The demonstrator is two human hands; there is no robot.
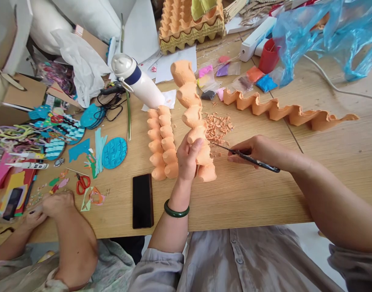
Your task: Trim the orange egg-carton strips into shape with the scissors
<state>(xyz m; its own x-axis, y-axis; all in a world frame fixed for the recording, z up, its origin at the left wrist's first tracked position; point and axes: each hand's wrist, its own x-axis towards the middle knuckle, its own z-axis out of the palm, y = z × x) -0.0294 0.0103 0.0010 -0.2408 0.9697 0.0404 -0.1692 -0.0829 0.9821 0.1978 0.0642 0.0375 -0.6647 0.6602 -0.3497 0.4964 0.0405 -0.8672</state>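
Held strip (192, 115): one, orange, with six bumps. It is the middle of my clock, above the table (252, 198), and runs from 12 to 6.
Left hand (188, 156): at 6 o'clock, its grip closed around the low part of the held strip.
Right hand (259, 151): at 4 o'clock, its grip closed on one dark cutter (254, 160). The tip is at the strip's edge; I can't tell if the blades are apart.
Scraps (219, 127): one loose pile at 3 o'clock, just beside the strip. Too many bits to count. It looks like lots of cutting is done.
Neat rows (166, 142): two, at 8 o'clock, side by side, six bumps each. I think these are done.
Held strip again: maybe part done, with some edge left.
Wavy strip (295, 115): one, at 3 o'clock, past the scraps. Its edge goes up and down, so I think it is left to cut.
Egg trays (186, 34): one pile at 12 o'clock; can't count the layers.
Phone (142, 202): one, at 7 o'clock.
Bottle (143, 87): one, at 10 o'clock.
Helper's hands (56, 205): two, at 8 o'clock, far from the strip.
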